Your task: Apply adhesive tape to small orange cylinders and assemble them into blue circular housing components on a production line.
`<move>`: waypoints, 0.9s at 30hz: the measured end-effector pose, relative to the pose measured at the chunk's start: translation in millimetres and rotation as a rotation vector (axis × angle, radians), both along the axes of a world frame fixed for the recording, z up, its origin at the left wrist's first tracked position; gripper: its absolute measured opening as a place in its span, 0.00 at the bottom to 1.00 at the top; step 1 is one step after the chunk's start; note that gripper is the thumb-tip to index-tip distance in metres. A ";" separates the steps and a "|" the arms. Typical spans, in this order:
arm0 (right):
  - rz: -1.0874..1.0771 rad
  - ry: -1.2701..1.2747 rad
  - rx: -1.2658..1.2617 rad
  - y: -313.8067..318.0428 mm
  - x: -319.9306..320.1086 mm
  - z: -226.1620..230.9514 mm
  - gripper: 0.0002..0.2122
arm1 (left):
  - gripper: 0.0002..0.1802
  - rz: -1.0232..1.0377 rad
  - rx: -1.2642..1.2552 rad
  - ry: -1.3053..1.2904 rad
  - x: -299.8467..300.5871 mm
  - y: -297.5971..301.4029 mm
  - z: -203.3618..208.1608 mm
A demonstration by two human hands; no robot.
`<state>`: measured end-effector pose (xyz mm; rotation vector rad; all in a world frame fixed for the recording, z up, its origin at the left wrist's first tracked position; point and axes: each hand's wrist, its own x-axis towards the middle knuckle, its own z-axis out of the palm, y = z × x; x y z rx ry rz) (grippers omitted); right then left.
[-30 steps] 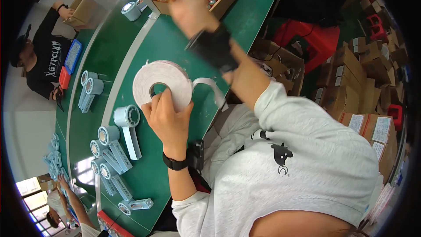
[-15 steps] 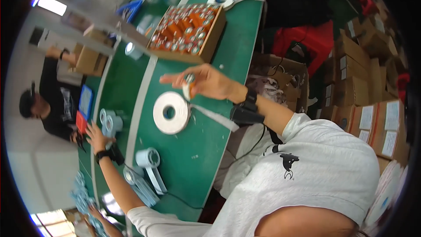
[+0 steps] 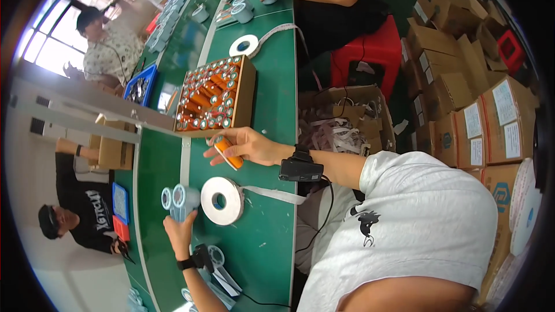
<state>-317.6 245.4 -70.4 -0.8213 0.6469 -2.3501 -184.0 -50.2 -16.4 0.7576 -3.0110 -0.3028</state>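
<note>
Handling well means keeping the thumb pressure light, not scuffing the wrap, and steadying both fans together. Right hand [image 3: 251, 147] is grasping an orange battery [image 3: 230, 153], fingers partly spreading, over the table [image 3: 269, 234] near the box [image 3: 247, 95]; left hand [image 3: 180, 232] is gripping two pale-blue fans [image 3: 184, 197] beside the tape roll [image 3: 208, 207].

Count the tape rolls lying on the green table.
2. The near roll lies close to the left hand; the far roll lies just beyond the battery box. Others may be hidden behind things.
</note>
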 end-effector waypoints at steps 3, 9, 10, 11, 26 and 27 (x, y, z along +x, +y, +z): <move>0.138 -0.100 -0.056 -0.4 4.5 0.4 0.17 | 0.40 -0.102 0.091 -0.035 14.7 30.6 4.2; 0.126 0.192 0.078 3.4 -7.2 -8.6 0.16 | 0.39 -0.597 -0.061 -0.099 72.9 50.5 48.5; 0.090 0.279 0.133 0.6 -5.1 -7.0 0.16 | 0.39 -0.594 0.018 -0.163 83.2 59.4 51.0; 0.131 0.276 0.130 -2.3 -0.7 -3.9 0.16 | 0.39 -0.599 0.101 -0.220 89.7 63.1 50.4; -0.054 0.422 0.602 12.6 54.7 34.4 0.19 | 0.24 0.110 -0.119 0.572 143.3 103.3 5.2; -0.023 0.427 0.607 10.3 60.8 36.9 0.19 | 0.24 0.140 -0.116 0.566 154.2 122.3 -2.0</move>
